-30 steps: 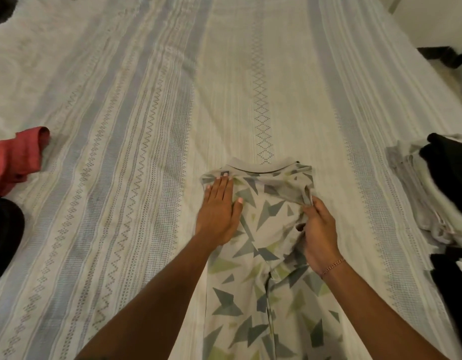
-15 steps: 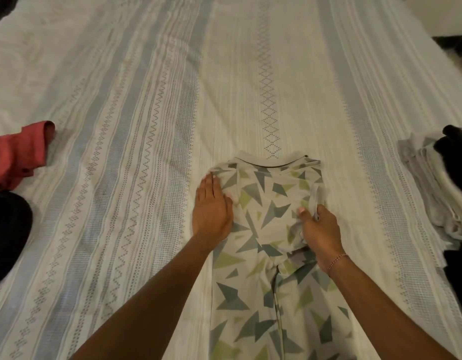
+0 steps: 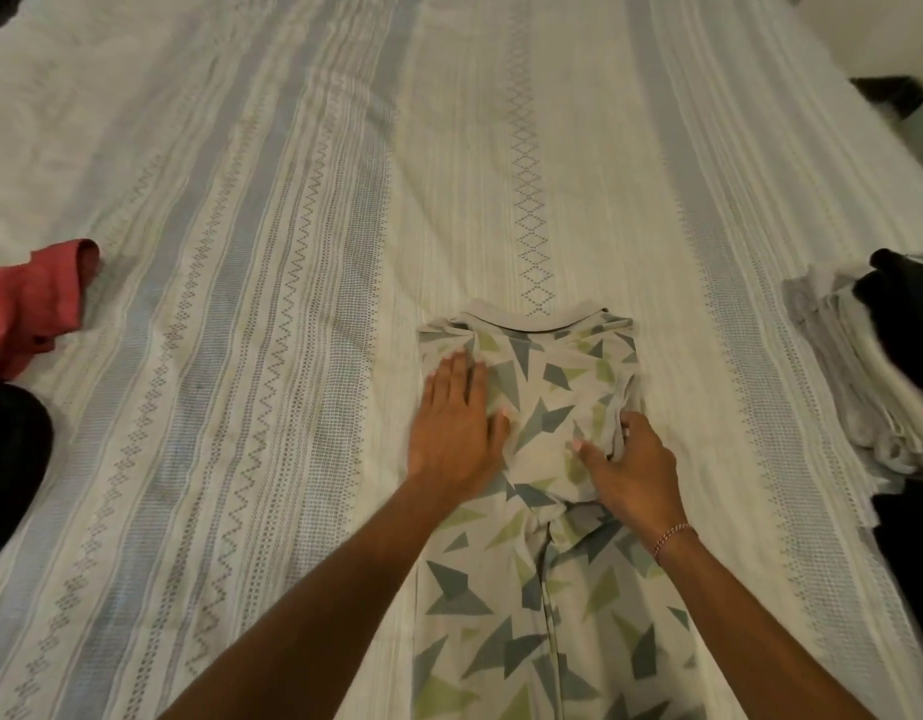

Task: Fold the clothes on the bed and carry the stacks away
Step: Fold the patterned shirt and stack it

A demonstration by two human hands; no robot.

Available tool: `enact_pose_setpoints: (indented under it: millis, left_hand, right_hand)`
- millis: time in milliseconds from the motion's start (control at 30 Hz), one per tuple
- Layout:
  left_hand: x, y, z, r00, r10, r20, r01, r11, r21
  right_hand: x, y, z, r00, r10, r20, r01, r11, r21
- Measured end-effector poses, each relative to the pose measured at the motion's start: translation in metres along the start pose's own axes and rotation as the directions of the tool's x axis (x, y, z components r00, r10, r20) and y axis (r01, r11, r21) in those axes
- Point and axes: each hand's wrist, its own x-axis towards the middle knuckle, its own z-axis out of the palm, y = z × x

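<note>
- The bed [image 3: 303, 210] carries the patterned shirt [image 3: 542, 387] near its near edge, collar pointing away.
- A folded stack [image 3: 864, 387] sits at the right edge; a red garment [image 3: 33, 304] at the left (unfolded, by the look).
- Left hand [image 3: 457, 423] presses flat, fingers straight.
- Right hand [image 3: 631, 470] pinches the folded-in sleeve edge.
- Mid-fold, I judge: next, smooth the sleeve and double the length.

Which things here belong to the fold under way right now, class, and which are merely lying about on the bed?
In the job:
patterned shirt
left hand, flat on it
right hand, gripping its folded edge

Lying about:
red garment
black garment
folded stack
striped bedspread
</note>
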Motion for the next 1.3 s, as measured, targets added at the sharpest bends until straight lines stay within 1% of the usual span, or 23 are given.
enact_pose_setpoints:
  millis: [67, 200, 267, 333, 367, 400, 433, 467, 500, 533, 567, 633, 700, 767, 867, 967, 1000, 1033, 1067, 1133, 1167, 1233, 1300]
  left_hand:
    - [-0.005, 0.000, 0.011, 0.998, 0.061, 0.022, -0.061, 0.998, -0.011]
    - [-0.002, 0.000, 0.011, 0.998, 0.046, 0.040, -0.045, 0.999, -0.022]
    - [-0.002, 0.004, 0.005, 0.999, 0.052, 0.012, -0.050, 0.992, -0.117]
    - [-0.003, 0.011, -0.008, 0.998, 0.019, -0.063, -0.037, 0.951, -0.308]
    - [-0.004, 0.016, -0.019, 0.995, -0.041, -0.089, -0.004, 0.890, -0.456]
    - [-0.002, 0.020, -0.030, 0.990, -0.137, -0.041, 0.078, 0.757, -0.648]
    - [0.001, 0.025, -0.043, 0.971, -0.218, 0.098, 0.201, 0.525, -0.827]
    - [0.005, 0.027, -0.054, 0.929, -0.256, 0.268, 0.336, 0.277, -0.900]
    - [0.007, 0.025, -0.060, 0.875, -0.268, 0.403, 0.443, 0.108, -0.890]
    - [0.009, 0.019, -0.060, 0.842, -0.275, 0.464, 0.492, 0.035, -0.870]
    - [0.008, 0.013, -0.056, 0.830, -0.297, 0.473, 0.502, 0.024, -0.865]
    - [0.004, 0.002, -0.048, 0.814, -0.354, 0.461, 0.503, 0.032, -0.864]
    - [0.002, -0.004, -0.038, 0.795, -0.376, 0.476, 0.518, 0.014, -0.855]
    - [0.003, -0.005, -0.036, 0.806, -0.354, 0.474, 0.508, 0.004, -0.861]
    - [0.009, -0.007, -0.035, 0.841, -0.309, 0.445, 0.486, 0.071, -0.871]
    - [0.010, -0.009, -0.038, 0.854, -0.275, 0.442, 0.476, 0.069, -0.877]
    - [0.011, -0.009, -0.039, 0.874, -0.298, 0.384, 0.436, 0.132, -0.890]
    - [0.011, -0.009, -0.039, 0.895, -0.341, 0.287, 0.381, 0.250, -0.890]
    - [0.010, -0.010, -0.038, 0.911, -0.380, 0.162, 0.322, 0.407, -0.855]
    - [0.009, -0.008, -0.037, 0.928, -0.360, -0.091, 0.216, 0.723, -0.656]
    - [0.009, -0.008, -0.034, 0.942, -0.284, -0.178, 0.156, 0.841, -0.518]
    - [0.002, -0.003, -0.027, 0.966, -0.087, -0.245, 0.023, 0.967, -0.253]
    - [-0.008, 0.000, -0.023, 0.969, 0.068, -0.239, -0.096, 0.990, -0.106]
  right_hand:
    - [-0.001, 0.004, -0.002, 0.996, -0.039, -0.076, 0.038, 0.999, -0.017]
    - [-0.008, 0.009, 0.000, 0.972, -0.147, -0.182, 0.140, 0.989, -0.053]
    - [-0.016, -0.001, 0.004, 0.949, -0.190, -0.252, 0.172, 0.981, -0.093]
    - [-0.025, -0.017, 0.012, 0.916, -0.260, -0.306, 0.187, 0.950, -0.249]
    - [-0.030, -0.028, 0.018, 0.899, -0.312, -0.308, 0.208, 0.923, -0.325]
    - [-0.035, -0.037, 0.026, 0.885, -0.365, -0.288, 0.242, 0.891, -0.385]
    - [-0.041, -0.046, 0.037, 0.879, -0.414, -0.237, 0.288, 0.857, -0.427]
    - [-0.047, -0.053, 0.049, 0.868, -0.472, -0.152, 0.363, 0.814, -0.454]
    - [-0.052, -0.057, 0.063, 0.856, -0.515, -0.045, 0.438, 0.769, -0.464]
    - [-0.056, -0.058, 0.075, 0.848, -0.527, 0.050, 0.489, 0.745, -0.453]
    - [-0.059, -0.057, 0.084, 0.850, -0.515, 0.111, 0.506, 0.739, -0.445]
    - [-0.060, -0.049, 0.092, 0.833, -0.542, 0.111, 0.519, 0.696, -0.496]
    - [-0.061, -0.032, 0.096, 0.798, -0.588, 0.136, 0.538, 0.592, -0.600]
    - [-0.064, -0.013, 0.100, 0.769, -0.590, 0.245, 0.583, 0.491, -0.648]
    - [-0.071, 0.009, 0.107, 0.751, -0.585, 0.307, 0.610, 0.437, -0.661]
    - [-0.073, 0.017, 0.108, 0.766, -0.571, 0.294, 0.588, 0.441, -0.678]
    - [-0.073, 0.019, 0.106, 0.771, -0.573, 0.279, 0.575, 0.438, -0.691]
    - [-0.074, 0.022, 0.103, 0.766, -0.588, 0.259, 0.563, 0.421, -0.711]
    - [-0.077, 0.025, 0.101, 0.755, -0.609, 0.245, 0.558, 0.399, -0.728]
    - [-0.082, 0.029, 0.099, 0.742, -0.617, 0.264, 0.569, 0.370, -0.734]
    - [-0.085, 0.030, 0.098, 0.739, -0.611, 0.284, 0.585, 0.372, -0.721]
    - [-0.087, 0.032, 0.097, 0.737, -0.605, 0.302, 0.607, 0.396, -0.690]
    - [-0.085, 0.031, 0.095, 0.733, -0.608, 0.306, 0.622, 0.416, -0.664]
